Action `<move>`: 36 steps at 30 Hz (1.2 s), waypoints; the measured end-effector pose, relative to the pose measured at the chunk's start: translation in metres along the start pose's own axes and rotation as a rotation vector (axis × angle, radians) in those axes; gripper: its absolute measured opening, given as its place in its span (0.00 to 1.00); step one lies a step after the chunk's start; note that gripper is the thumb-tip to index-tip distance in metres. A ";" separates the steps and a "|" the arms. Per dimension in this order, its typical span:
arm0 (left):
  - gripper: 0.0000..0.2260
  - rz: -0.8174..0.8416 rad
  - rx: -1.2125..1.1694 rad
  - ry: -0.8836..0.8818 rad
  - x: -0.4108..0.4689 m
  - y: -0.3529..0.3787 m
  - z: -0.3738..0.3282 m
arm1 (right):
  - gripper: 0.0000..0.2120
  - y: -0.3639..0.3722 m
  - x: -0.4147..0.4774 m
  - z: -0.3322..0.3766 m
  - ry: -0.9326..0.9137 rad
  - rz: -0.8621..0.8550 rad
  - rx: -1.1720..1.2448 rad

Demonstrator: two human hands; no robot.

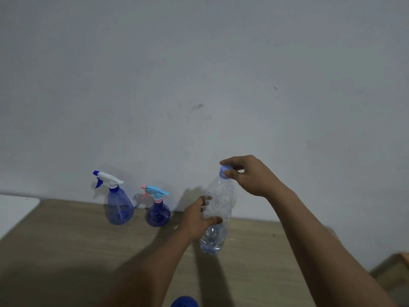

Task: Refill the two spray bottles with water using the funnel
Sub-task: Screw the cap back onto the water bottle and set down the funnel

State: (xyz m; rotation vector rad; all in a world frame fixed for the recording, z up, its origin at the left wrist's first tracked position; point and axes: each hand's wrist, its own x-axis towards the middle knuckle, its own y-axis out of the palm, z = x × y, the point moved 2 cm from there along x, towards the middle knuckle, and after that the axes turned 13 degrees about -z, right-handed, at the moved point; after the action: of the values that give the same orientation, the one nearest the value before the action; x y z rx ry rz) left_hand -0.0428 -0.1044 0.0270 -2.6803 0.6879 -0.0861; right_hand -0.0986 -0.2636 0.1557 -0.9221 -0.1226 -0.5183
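A clear plastic water bottle (218, 209) stands upright on the wooden table (66, 240), with a little water at its bottom. My left hand (197, 220) grips its body around the middle. My right hand (247, 173) pinches the pale blue cap (224, 170) at the top. Two blue spray bottles stand against the wall to the left: a taller one with a white and blue trigger head (118, 207), and a rounder one with a light blue and pink trigger head (157, 210). A blue object (184, 302), perhaps the funnel, shows partly at the bottom edge.
A grey wall (199, 74) rises right behind the table. A white surface (15, 209) adjoins the table at the far left. A wooden piece (394, 269) sits lower at the right, past the table's edge.
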 end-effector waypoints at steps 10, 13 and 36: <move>0.26 -0.012 0.003 -0.001 0.000 -0.002 0.001 | 0.13 0.012 -0.001 0.001 -0.010 -0.083 -0.140; 0.27 -0.015 0.015 0.001 0.000 -0.002 -0.001 | 0.15 0.017 -0.003 -0.001 -0.039 -0.163 -0.191; 0.22 -0.117 0.084 0.000 0.001 0.008 0.003 | 0.11 0.051 -0.018 -0.016 0.131 -0.401 0.178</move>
State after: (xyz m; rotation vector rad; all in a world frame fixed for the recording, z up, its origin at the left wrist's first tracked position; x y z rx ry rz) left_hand -0.0453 -0.1100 0.0217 -2.6378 0.5153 -0.1424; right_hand -0.0919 -0.2446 0.1036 -0.6878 -0.2333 -0.9223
